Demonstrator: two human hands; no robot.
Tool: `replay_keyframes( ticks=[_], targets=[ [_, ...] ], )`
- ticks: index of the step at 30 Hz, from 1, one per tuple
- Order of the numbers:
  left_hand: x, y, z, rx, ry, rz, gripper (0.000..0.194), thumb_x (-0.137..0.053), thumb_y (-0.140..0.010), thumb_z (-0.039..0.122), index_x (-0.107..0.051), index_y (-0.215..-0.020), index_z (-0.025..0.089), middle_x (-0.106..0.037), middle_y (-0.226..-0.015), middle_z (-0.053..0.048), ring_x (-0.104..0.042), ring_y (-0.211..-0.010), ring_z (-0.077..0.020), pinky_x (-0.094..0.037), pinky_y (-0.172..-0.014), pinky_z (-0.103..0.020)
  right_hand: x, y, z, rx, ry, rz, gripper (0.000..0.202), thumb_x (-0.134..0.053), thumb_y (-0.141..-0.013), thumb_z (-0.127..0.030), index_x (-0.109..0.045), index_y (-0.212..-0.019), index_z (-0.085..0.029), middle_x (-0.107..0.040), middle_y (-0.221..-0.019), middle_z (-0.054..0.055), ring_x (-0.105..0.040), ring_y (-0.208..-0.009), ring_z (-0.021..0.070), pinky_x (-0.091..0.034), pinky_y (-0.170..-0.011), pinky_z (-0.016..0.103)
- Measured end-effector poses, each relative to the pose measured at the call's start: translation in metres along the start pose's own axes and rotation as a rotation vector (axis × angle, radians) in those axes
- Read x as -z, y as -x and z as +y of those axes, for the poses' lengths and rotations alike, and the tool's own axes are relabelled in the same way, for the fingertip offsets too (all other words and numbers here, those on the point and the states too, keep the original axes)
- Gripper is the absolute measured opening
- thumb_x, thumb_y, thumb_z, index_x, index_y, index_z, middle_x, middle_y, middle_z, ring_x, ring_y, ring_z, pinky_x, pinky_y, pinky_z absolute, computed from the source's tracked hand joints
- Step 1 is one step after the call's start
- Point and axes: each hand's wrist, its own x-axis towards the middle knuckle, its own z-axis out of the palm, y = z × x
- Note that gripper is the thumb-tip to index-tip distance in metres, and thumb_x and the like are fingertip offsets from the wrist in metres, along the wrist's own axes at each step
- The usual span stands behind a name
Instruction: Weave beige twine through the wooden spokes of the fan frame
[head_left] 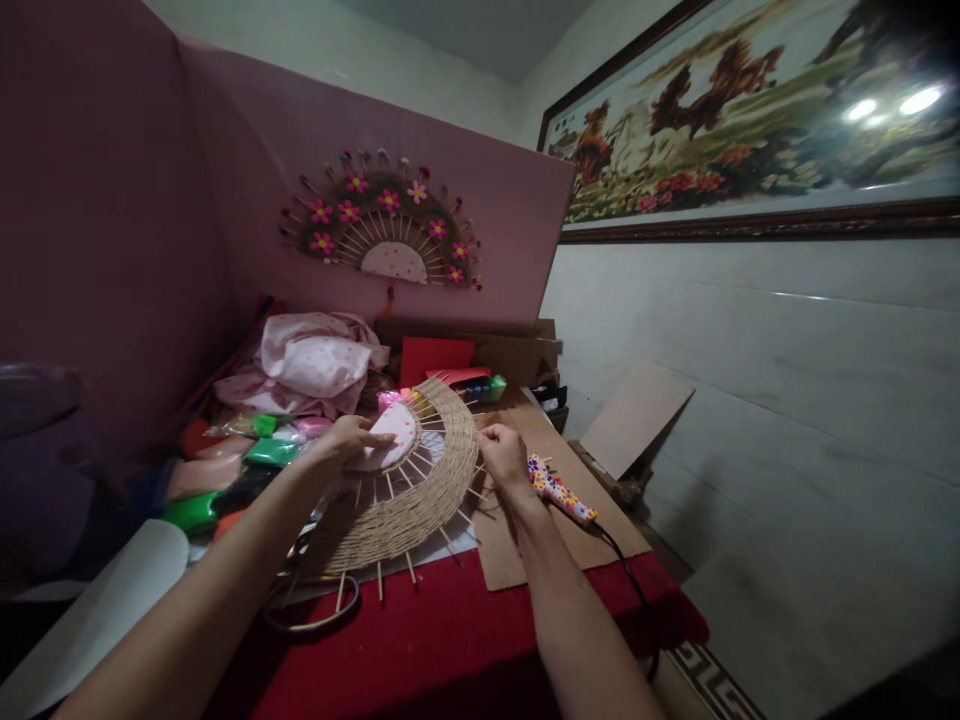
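Observation:
A half-round fan of woven twine (450,470) on thin wooden sticks is held tilted above the table, its stick ends poking out past the rim. My left hand (349,440) grips it at the pink dotted half-circle (391,438) in its middle, thumb on top. At the outer right edge my right hand (504,455) is closed in a pinch beside a stick end; what lies between the fingertips is hidden. Just right of that hand, a flower-patterned glue gun (559,490) with a black cord lies on a cardboard sheet (600,525).
Scissors (315,615) lie under the fan on the red cloth (420,650). Colourful packets (271,452) and pink dotted fabric (315,355) are heaped at left. A flower-trimmed fan (394,225) hangs on the pink board behind. Red card (435,358) stands at the back.

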Motion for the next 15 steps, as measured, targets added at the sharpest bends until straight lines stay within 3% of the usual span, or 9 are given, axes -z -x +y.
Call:
replay_keyframes(
  ticks=[3, 6, 15],
  targets=[
    [-0.001, 0.004, 0.003, 0.108, 0.155, -0.12, 0.03, -0.079, -0.046, 0.028, -0.063, -0.064, 0.009, -0.061, -0.05, -0.003, -0.051, -0.04, -0.012, -0.038, -0.038, -0.021, 0.0, 0.0, 0.0, 0.016, -0.014, 0.0, 0.018, -0.051, -0.068, -0.032, -0.064, -0.065, -0.02, -0.064, -0.064, 0.002, -0.057, -0.064, 0.0169, -0.039, -0.059, 0.025],
    [0.004, 0.008, 0.004, 0.106, 0.266, -0.189, 0.025, -0.077, -0.052, 0.027, -0.062, -0.062, 0.009, -0.064, -0.053, -0.005, -0.054, -0.042, -0.0123, -0.042, -0.039, -0.022, 0.003, 0.001, -0.001, 0.072, -0.059, 0.002, 0.019, -0.052, -0.069, -0.035, -0.064, -0.066, -0.02, -0.063, -0.063, 0.001, -0.055, -0.062, 0.0154, -0.039, -0.058, 0.024],
    [0.038, 0.032, 0.01, 0.095, 0.431, -0.188, 0.018, -0.071, -0.063, 0.02, -0.063, -0.074, 0.009, -0.066, -0.061, -0.007, -0.059, -0.045, -0.0132, -0.048, -0.041, -0.021, 0.028, 0.012, -0.025, 0.257, -0.521, -0.097, 0.022, -0.059, -0.07, -0.037, -0.06, -0.066, -0.016, -0.056, -0.059, -0.001, -0.047, -0.053, 0.0101, -0.038, -0.051, 0.021]
  ],
)
